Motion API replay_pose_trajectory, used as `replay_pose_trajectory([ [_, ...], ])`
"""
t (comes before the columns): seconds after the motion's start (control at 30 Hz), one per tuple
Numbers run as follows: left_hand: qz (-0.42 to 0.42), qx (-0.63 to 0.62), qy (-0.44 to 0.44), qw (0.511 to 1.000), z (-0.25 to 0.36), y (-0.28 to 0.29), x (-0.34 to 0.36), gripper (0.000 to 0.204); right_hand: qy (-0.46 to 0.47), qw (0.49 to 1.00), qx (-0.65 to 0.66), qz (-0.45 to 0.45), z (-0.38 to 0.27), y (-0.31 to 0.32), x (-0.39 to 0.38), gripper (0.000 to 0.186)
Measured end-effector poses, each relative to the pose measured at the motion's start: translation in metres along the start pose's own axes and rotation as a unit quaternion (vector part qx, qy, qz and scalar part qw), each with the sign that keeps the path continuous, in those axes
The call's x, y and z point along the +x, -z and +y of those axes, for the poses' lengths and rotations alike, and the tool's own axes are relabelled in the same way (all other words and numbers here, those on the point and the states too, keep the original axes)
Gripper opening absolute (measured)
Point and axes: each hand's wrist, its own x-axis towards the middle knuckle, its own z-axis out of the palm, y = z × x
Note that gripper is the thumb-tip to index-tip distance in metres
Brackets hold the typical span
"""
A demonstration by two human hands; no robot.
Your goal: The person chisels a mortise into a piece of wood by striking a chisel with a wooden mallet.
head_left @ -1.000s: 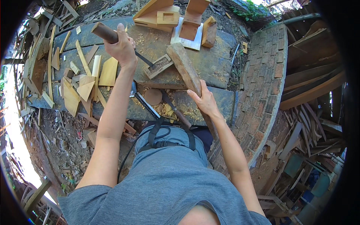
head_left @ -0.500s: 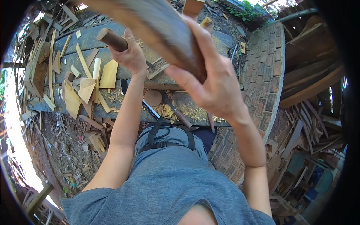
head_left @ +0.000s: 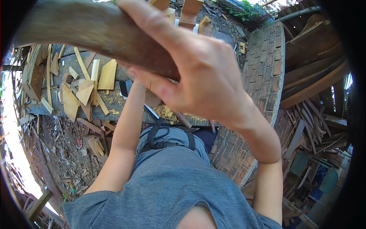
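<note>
Head view: grips thick, rough wooden club (head_left: 95,36) in right hand (head_left: 207,76), closed round its near end with thumb along lower edge. Holds it close to camera, slanting across upper left, partly blurred. Covers left hand with club; can't tell its grip. Shows left forearm (head_left: 127,110) running up beneath. Just right of that forearm, see wooden disc (head_left: 153,100), part-hidden, next to black-and-silver strip (head_left: 151,112), wood shavings (head_left: 166,111) and brown tool handle (head_left: 183,120), all on dark work surface (head_left: 113,97). Farther left, see yellow board (head_left: 108,75), pile of offcuts (head_left: 85,92), big wood block (head_left: 34,76). Beyond club, see jointed wooden pieces (head_left: 190,11). Off right, see brick ledge (head_left: 263,76), then curved planks (head_left: 318,86).
</note>
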Motion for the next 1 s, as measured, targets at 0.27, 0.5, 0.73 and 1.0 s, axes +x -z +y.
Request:
replay_pose_trajectory([
  [0.27,0.02,-0.008,0.022,1.0,-0.027,0.01,0.02,0.046,-0.042,0.998,0.022,-0.029,0.01,-0.025,-0.01,0.079],
  [0.5,0.085,-0.104,0.063,0.989,-0.04,0.011,0.025,0.036,-0.133,0.969,-0.042,-0.203,0.041,-0.045,-0.021,0.08],
  [0.73,0.18,-0.109,0.243,0.947,-0.029,0.009,0.026,0.023,-0.312,0.932,0.097,-0.157,0.081,-0.069,-0.142,0.084],
  [1.0,0.136,-0.113,0.246,0.953,-0.054,-0.022,0.043,0.024,-0.41,0.884,0.128,-0.183,0.087,-0.085,-0.199,0.084],
])
